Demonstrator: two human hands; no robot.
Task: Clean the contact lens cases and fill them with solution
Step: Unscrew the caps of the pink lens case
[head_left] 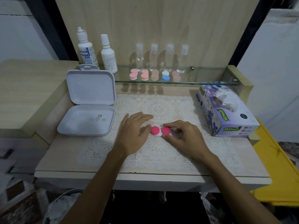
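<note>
bright centre, dim edges — soft focus | wide-angle bowing | hands blurred

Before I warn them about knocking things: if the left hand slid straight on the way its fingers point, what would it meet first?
Its fingers point up and right across the lace mat. The way looks free until the tissue box, though depth is uncertain.
</note>
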